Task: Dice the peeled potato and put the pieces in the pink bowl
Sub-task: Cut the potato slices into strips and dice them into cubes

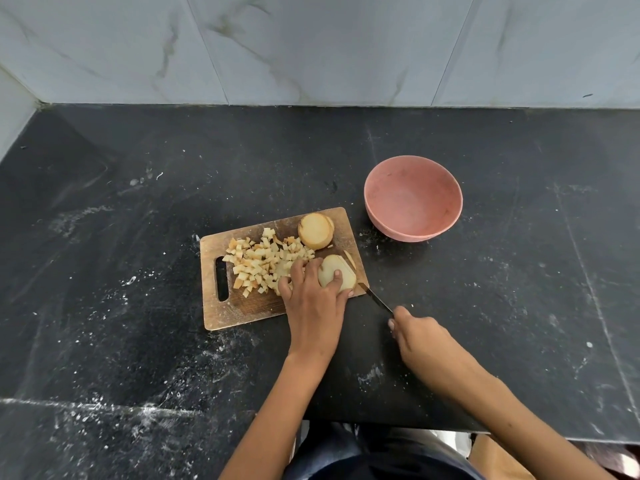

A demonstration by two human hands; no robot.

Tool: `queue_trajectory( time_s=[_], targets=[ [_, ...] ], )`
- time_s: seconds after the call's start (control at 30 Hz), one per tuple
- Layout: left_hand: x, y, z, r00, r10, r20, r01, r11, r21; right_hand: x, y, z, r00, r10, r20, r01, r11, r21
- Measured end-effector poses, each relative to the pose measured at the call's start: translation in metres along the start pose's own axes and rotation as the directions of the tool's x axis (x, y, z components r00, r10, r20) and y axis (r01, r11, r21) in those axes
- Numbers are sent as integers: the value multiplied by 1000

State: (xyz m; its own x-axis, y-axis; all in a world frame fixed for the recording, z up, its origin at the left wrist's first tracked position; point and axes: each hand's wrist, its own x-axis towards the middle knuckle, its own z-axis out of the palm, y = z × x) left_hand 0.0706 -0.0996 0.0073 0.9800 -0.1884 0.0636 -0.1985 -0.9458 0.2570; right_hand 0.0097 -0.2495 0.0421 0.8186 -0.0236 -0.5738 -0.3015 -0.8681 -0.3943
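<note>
A wooden cutting board point(242, 315) lies on the black counter. A pile of diced potato pieces point(258, 263) covers its middle. A round peeled potato chunk point(316, 231) stands at the board's far right corner. My left hand point(313, 299) grips another peeled potato piece point(341, 275) at the board's right edge, with thin slices beside it. My right hand point(420, 336) holds a knife point(375, 299) by the handle, and the blade tip reaches under that piece. The pink bowl point(413, 199) stands empty to the right, behind the board.
The black stone counter point(138, 202) carries white specks and smears. A marble-tiled wall point(311, 46) closes the back and the left corner. The counter's front edge point(398, 426) runs just before my body.
</note>
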Motion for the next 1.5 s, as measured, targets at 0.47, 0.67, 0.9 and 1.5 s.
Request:
queue_trajectory(
  time_s=[0.47,0.67,0.9,1.5],
  targets=[
    [-9,-5,13,995,46,-91,-51,998,-48,42,-41,-9,998,-28,-59,26,999,-36],
    [-7,-8,14,991,77,-109,-81,996,-32,57,-49,0,999,11,-53,-20,985,-172],
    [-7,-3,12,995,56,-82,-59,998,-29,17,-11,14,999,42,-34,-48,980,-191],
    [-14,-7,14,988,72,-137,-81,995,-66,41,-43,-7,996,-39,-78,37,999,-23]
  ],
)
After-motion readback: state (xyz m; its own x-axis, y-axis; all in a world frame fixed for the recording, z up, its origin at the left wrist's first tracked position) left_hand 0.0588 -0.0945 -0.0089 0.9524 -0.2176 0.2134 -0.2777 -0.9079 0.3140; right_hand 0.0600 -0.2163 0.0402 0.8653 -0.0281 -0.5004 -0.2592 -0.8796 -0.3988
